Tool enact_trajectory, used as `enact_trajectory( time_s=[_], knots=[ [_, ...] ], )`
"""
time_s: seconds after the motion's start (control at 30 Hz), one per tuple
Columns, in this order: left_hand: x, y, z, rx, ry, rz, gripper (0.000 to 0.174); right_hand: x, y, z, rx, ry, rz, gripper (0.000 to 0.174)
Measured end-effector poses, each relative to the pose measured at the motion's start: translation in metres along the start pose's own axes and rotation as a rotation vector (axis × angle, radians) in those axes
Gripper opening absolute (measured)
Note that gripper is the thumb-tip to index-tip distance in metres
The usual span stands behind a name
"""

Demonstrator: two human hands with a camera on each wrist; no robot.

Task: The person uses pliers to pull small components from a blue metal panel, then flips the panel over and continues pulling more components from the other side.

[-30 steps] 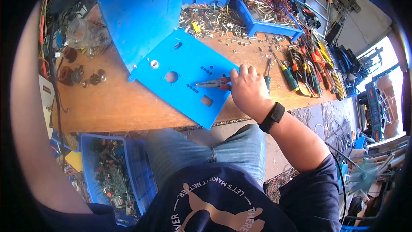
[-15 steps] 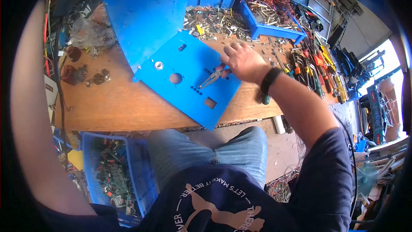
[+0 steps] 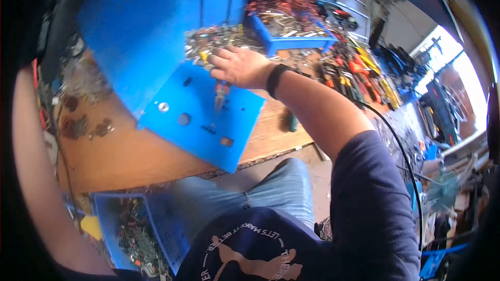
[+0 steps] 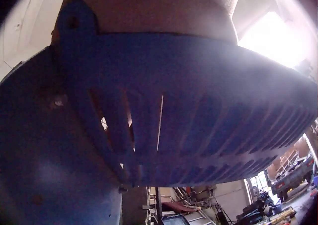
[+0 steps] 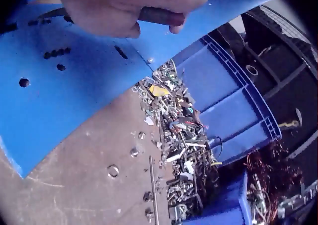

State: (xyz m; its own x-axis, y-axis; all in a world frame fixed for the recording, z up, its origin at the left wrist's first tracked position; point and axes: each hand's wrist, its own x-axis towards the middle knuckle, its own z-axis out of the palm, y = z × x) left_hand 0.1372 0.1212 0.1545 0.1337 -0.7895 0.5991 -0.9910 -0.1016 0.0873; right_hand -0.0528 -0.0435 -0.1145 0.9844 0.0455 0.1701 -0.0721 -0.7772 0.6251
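Observation:
My right hand (image 3: 237, 67) grips red-handled long-nose pliers (image 3: 221, 93) over the flat part of a blue metal casing (image 3: 200, 106). Their jaws point toward my body and look blurred. In the right wrist view a bit of the pliers' handle (image 5: 161, 16) shows between my fingers. Round holes, a square cutout and rows of small holes pierce the flat part. Another blue panel (image 3: 130, 31) of it stands raised at the far left. At the top of the left wrist view my left hand (image 4: 159, 11) lies against a slotted blue panel (image 4: 164, 66), its fingers hidden.
A screwdriver (image 3: 291, 120) lies right of the casing. Many pliers and hand tools (image 3: 359, 73) are spread at the table's right. Behind are heaped small metal parts, a blue bin (image 3: 216, 8) and a blue tray (image 3: 299, 43). A blue crate (image 3: 151, 213) of scrap stands below the table.
My right hand has moved from the casing's right edge to its far edge, turning the pliers from pointing left to pointing toward me. The head view has shifted, moving the bench leftward.

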Motion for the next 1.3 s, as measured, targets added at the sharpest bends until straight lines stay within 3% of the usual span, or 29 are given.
enact_trajectory(
  time_s=[0.03,0.13,0.2,0.27,0.4,0.47,0.57,0.6,0.67,0.83,0.93,1.17,1.2,1.27,1.3],
  knots=[
    [-0.005,0.003,0.0,-0.057,-0.002,-0.003,0.042,-0.004,0.001,-0.007,0.021,-0.069,0.066,0.021],
    [-0.005,0.002,0.005,-0.009,0.04,-0.045,0.043,-0.023,0.012,-0.048,0.208,-0.25,0.545,0.021],
    [-0.002,0.001,0.006,0.057,0.05,-0.054,0.043,-0.059,0.015,-0.049,0.219,-0.085,0.981,0.027],
    [-0.001,0.002,0.003,0.099,0.022,-0.025,0.044,-0.087,0.02,-0.079,0.526,-0.238,1.409,0.033],
    [0.015,-0.01,-0.007,-0.13,-0.137,-0.054,0.047,-0.174,-0.014,-0.078,0.67,-0.099,1.626,0.041],
    [0.028,-0.021,-0.011,-0.292,-0.246,-0.044,0.05,-0.212,-0.031,-0.05,0.657,-0.198,1.653,0.044],
    [0.045,-0.039,-0.009,-0.525,-0.411,0.009,0.056,-0.208,-0.06,-0.054,0.607,-0.356,1.736,0.047],
    [0.055,-0.044,0.009,-0.408,-0.237,-0.037,0.055,-0.207,-0.069,-0.052,0.61,-0.359,1.75,0.048],
    [0.043,-0.032,-0.002,-0.244,-0.214,0.078,0.054,-0.204,-0.079,-0.048,0.605,-0.359,1.788,0.056],
    [0.051,-0.044,0.006,-0.316,-0.22,0.049,0.056,-0.2,-0.096,-0.04,0.45,-0.294,1.731,0.041],
    [0.052,-0.045,0.004,-0.21,-0.234,0.104,0.056,-0.2,-0.098,-0.025,0.415,-0.323,1.757,0.047],
    [0.047,-0.037,-0.005,-0.151,-0.263,0.087,0.059,-0.189,-0.095,-0.037,0.181,-0.337,1.547,0.036],
    [0.042,-0.029,-0.006,-0.154,-0.205,0.113,0.056,-0.186,-0.09,-0.045,0.178,-0.337,1.464,0.032],
    [0.025,-0.018,-0.002,-0.104,-0.121,0.125,0.052,-0.171,-0.085,-0.051,0.201,-0.159,1.383,0.028],
    [0.017,-0.015,0.002,-0.06,-0.084,0.122,0.05,-0.153,-0.081,-0.066,0.342,-0.205,1.334,0.027]
  ],
)
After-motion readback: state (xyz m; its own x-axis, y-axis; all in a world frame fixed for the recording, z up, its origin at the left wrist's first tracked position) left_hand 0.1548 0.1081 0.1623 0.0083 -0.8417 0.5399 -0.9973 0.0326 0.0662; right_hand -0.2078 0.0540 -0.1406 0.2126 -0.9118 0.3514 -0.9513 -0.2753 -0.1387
